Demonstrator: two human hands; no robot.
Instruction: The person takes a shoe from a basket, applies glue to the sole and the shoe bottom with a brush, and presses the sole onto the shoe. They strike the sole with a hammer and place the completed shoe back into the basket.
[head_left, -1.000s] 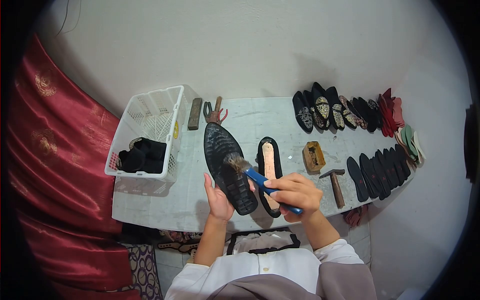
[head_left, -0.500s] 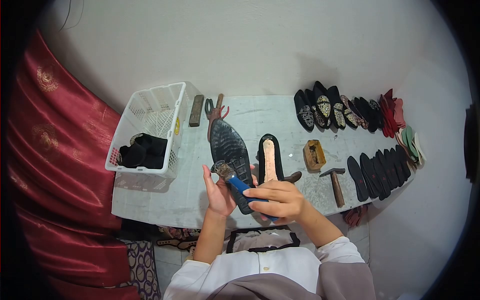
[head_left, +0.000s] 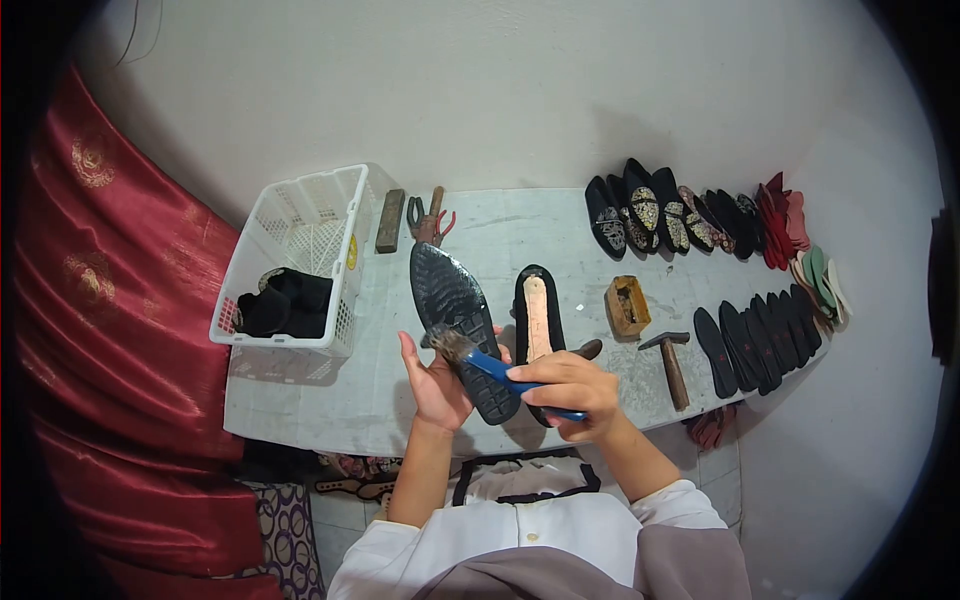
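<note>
In my left hand (head_left: 438,395) is a black ridged shoe sole (head_left: 438,285), pointed end away from me. The thumb stands off its left edge and the other fingers lie mostly hidden behind it. My right hand (head_left: 572,392) grips the blue handle of a paintbrush (head_left: 488,366) whose bristles meet the left edge of the sole. On the table beside the sole lies a black shoe upper (head_left: 556,318) with a pale insole strip facing up. Part of that upper is hidden by my right hand.
A white plastic basket (head_left: 352,215) with black pieces stands at left. Nearby are a dark block (head_left: 391,221) and pliers (head_left: 444,224). To the right sit a small yellowish tin (head_left: 615,309), a hammer (head_left: 673,372), several black insoles (head_left: 737,345) and a row of shoes (head_left: 642,208).
The brush has turned flatter, its handle end swinging right with my right hand. The sole has shifted slightly left at its tip, still in my left hand.
</note>
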